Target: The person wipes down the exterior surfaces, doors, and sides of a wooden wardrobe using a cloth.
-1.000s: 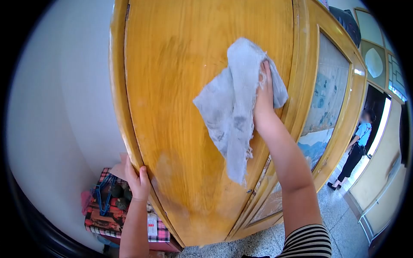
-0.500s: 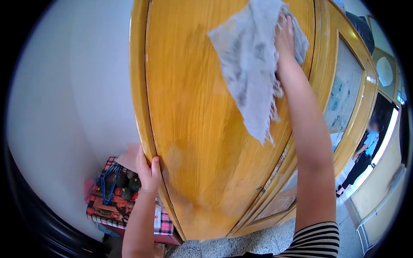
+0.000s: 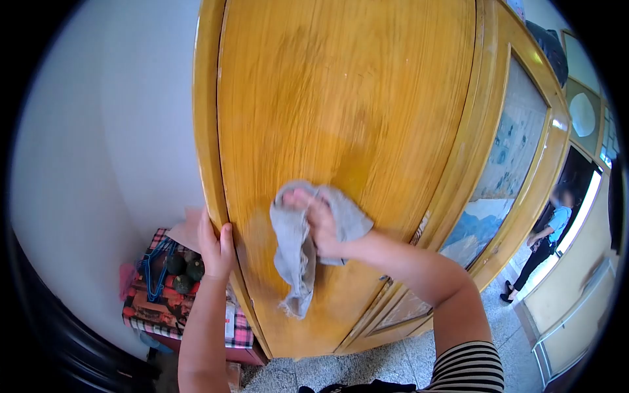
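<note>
A person's right hand (image 3: 318, 223), blurred, presses a bunched grey cloth (image 3: 291, 252) to the panel of a wooden cabinet (image 3: 341, 92) just below the centre of the frame, fingers gripping the fabric. The left hand (image 3: 216, 249), left of centre, clasps the cabinet's edge, thumb in front. At lower left, blue hangers (image 3: 154, 275) lie on a checked worktop (image 3: 243, 335); another person (image 3: 545, 239) stands at right.
</note>
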Demonstrator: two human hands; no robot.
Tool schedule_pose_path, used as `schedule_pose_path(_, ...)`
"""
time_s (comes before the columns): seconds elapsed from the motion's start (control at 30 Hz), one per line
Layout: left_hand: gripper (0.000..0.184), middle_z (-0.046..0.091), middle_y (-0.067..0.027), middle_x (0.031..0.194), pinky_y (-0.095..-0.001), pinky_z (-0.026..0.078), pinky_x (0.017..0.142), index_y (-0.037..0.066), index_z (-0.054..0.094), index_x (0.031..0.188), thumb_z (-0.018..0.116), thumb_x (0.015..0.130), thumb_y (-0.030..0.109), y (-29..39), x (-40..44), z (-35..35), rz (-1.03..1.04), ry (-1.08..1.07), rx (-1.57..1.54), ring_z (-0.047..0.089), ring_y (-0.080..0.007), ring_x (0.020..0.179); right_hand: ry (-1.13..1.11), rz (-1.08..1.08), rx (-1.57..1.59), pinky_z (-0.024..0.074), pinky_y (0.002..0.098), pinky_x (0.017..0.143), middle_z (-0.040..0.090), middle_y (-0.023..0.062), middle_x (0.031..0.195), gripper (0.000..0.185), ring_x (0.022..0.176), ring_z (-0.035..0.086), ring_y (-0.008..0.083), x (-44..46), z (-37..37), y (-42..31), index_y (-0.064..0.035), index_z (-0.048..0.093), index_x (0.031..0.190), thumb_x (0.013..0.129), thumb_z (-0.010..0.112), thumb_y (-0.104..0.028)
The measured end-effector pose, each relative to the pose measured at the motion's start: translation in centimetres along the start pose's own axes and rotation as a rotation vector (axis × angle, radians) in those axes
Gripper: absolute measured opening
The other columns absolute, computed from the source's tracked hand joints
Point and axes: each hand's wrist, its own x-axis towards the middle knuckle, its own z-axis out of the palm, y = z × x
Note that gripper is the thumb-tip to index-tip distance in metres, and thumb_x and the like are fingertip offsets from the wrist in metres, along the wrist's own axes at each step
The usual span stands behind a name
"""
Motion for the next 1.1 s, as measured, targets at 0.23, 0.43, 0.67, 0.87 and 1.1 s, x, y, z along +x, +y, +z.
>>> schedule_pose_path(0.23,0.044,0.052,-0.0202,0.108,-0.037,0.037,0.088,-0.005,0.038,0.123,0.045,0.081,0.005,0.5,0.4,0.0,-0.025,0.001,-0.056,0.049,-0.0353,0.1,-0.877,0.648,-0.528,0.0325,0.0357,0.101,0.037,0.0163,0.134,0.049,0.125,0.036,0.026,-3.4,-1.5,-4.4,-0.0019,0.041,0.126,0.078,0.051,-0.005)
schedule_pose_path(0.43,0.045,0.052,-0.0206,0.107,-0.0377,0.038,0.086,-0.004,0.038,0.124,0.047,0.08,0.004,0.4,0.2,0.0,-0.018,0.003,0.038,0.05,-0.0337,0.098,-0.497,-0.21,-1.126,0.0304,0.043,0.102,0.03,0.0178,0.14,0.038,0.129,0.027,0.0344,-3.8,-10.7,-3.8,-0.0055,0.057,0.094,0.061,0.063,-0.024)
schedule_pose_path(0.67,0.05,0.048,-0.0217,0.115,-0.0359,0.037,0.09,-0.006,0.031,0.129,0.047,0.088,0.015,-1.5,-0.6,0.3,-0.052,0.013,-0.007,0.049,-0.0317,0.103,0.117,-0.28,-1.953,0.0221,0.0538,0.101,0.027,0.0177,0.14,0.047,0.126,0.027,0.0394,10.3,-20.3,-14.0,-0.0036,0.052,0.106,0.074,0.056,-0.037)
schedule_pose_path(0.87,0.052,0.046,-0.0152,0.12,-0.0318,0.034,0.093,-0.003,0.03,0.131,0.045,0.092,0.027,-1.4,-0.7,0.3,-0.084,0.007,-0.024,0.045,-0.0225,0.107,0.683,-0.251,-1.733,0.0176,0.0455,0.107,0.023,0.0225,0.14,0.047,0.129,0.022,0.0371,15.9,-19.7,-17.1,-0.0025,0.04,0.128,0.085,0.042,-0.023)
schedule_pose_path(1.1,0.049,0.044,-0.0147,0.123,-0.0305,0.032,0.095,-0.003,0.03,0.132,0.043,0.093,0.023,-1.0,-0.6,0.3,-0.05,-0.005,-0.035,0.043,-0.022,0.111,0.765,-0.129,-1.482,0.017,0.0447,0.107,0.024,0.0213,0.14,0.054,0.129,0.023,0.0378,9.3,-15.5,-13.9,-0.0075,0.037,0.132,0.081,0.048,-0.022)
